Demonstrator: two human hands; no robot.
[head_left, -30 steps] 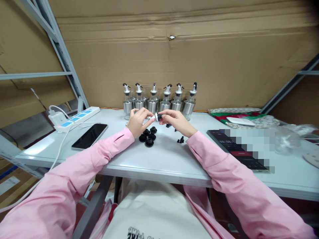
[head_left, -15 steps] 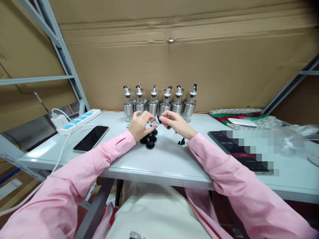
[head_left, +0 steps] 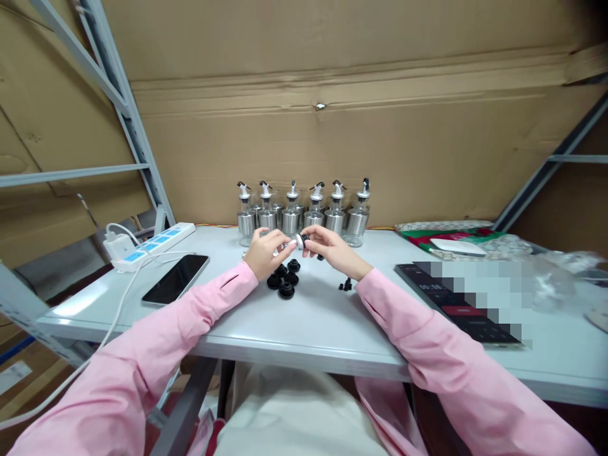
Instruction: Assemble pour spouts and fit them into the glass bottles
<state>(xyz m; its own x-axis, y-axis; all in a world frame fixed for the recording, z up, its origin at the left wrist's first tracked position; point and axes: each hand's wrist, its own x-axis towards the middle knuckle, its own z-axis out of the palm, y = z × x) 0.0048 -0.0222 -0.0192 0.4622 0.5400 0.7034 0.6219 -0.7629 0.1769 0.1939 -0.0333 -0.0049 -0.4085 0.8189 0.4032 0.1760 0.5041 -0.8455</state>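
Note:
Between my hands, above the middle of the table, is a white-and-black pourer top (head_left: 300, 241) like those on the bottles. My left hand (head_left: 268, 251) pinches its white end from the left. On the other side, my right hand (head_left: 327, 246) has its fingers closed round the black end. Several round black stoppers (head_left: 285, 290) lie in a cluster just below my left hand. A few tiny black parts (head_left: 346, 285) lie near my right wrist. Behind my hands stands a row of glass-and-steel oil bottles (head_left: 291, 220) fitted with pourer tops.
On the left lie a dark phone (head_left: 175, 278) and a white power strip (head_left: 159, 244) with a cable running over the table edge. A tablet-like device (head_left: 456, 304) lies to the right, near clear plastic bags (head_left: 555, 275). Cardboard (head_left: 332, 145) walls the back.
My left fingers have closed in on the white end of the pourer top, and its spout is now hidden behind them. The camera view has tilted up slightly.

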